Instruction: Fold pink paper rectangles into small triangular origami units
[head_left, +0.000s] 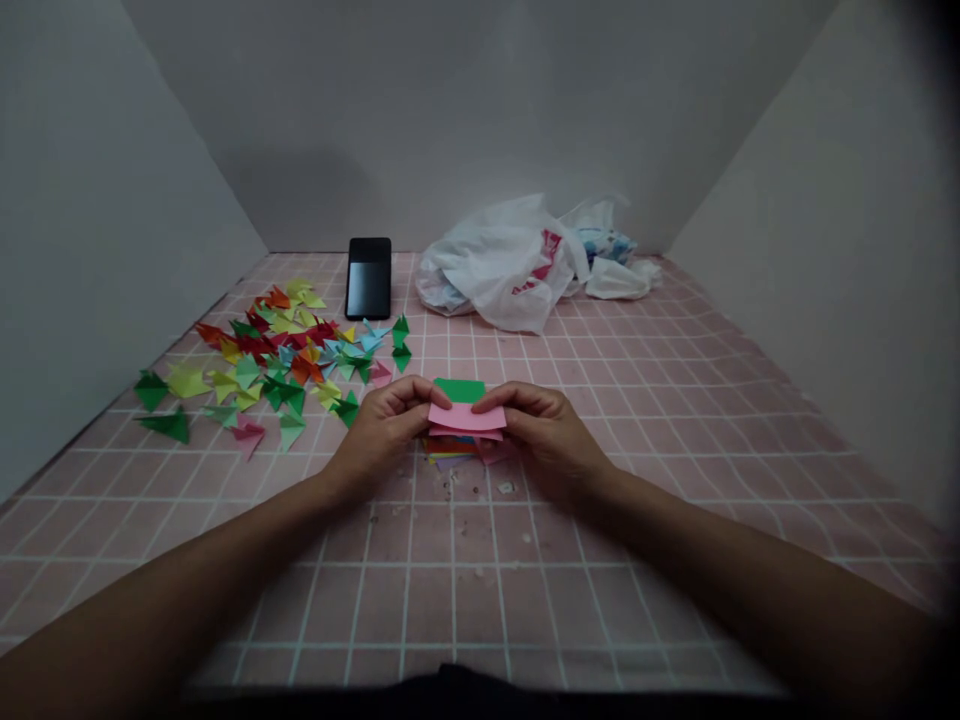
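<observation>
Far left on the pink grid mat (pixel 660 420): folded paper triangles (pixel 270 350), loose, in red, yellow, green, blue and pink, spread up to just beside the left hand (pixel 386 435). Left hand: closed, thumb on top, pinching the left end of a pink slip (pixel 466 417). Pink slip: paper, held between both hands just above a paper stack (pixel 450 447), long axis running left to right across the body, neither hand nearer. Paper stack: mixed colours, lying on the mat, partly hidden by the hands. Green slip (pixel 459 390): showing behind the pink slip, on the side away from the person; whether either hand holds it cannot be told. Right hand (pixel 544 435): closed, pinching the right end of the pink slip. Beyond the hands, left of centre: black phone (pixel 369 278). Right of it: white plastic bag (pixel 499 265), crumpled.
</observation>
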